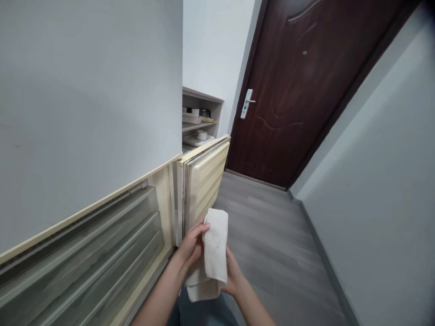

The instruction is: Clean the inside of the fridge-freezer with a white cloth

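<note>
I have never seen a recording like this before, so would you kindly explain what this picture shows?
There is no machine here: these are a person's bare hands, seen from a head-worn camera looking forward and down. The left hand grips a folded white cloth, its thumb on the front. The right hand is at the cloth's other edge, fingers hidden behind it. To the left, an appliance, apparently a fridge, has its lower door open, showing drawers inside. Beyond, a shelf unit holds a white cup and other small items.
</note>
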The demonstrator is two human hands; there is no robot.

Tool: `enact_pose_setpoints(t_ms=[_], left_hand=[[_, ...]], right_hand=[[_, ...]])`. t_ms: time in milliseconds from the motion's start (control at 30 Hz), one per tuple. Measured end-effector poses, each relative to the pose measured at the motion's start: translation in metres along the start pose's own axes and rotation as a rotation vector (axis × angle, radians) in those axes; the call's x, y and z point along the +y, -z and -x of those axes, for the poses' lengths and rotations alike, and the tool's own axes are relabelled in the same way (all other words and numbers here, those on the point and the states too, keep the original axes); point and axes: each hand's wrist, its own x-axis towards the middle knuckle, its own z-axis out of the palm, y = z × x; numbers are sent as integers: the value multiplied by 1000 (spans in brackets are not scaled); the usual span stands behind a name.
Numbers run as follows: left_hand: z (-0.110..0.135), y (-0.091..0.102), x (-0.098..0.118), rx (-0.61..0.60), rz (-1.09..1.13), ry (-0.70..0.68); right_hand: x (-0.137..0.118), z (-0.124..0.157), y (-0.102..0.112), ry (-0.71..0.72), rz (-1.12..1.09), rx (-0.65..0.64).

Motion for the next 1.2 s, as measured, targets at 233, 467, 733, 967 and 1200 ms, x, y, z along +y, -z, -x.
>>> enact_pose_setpoints(t_ms=[233,467,733,967,1200], left_hand=[[-16,19,15,-26,-884,-154],[-28,-30,105,188,-1581,-717],[-112,-90,172,508,-2145,-576],[-124,-82,177,581,-2158,-426],[-116,-85,178,529,-2121,-417]], right_hand=[[-35,17,20,-24,-156,42],[-59,39,61,79,-253,275],[-49,41,69,69,-227,273],[-49,49,83,71,-302,339],[-66,56,91,152,-334,420]])
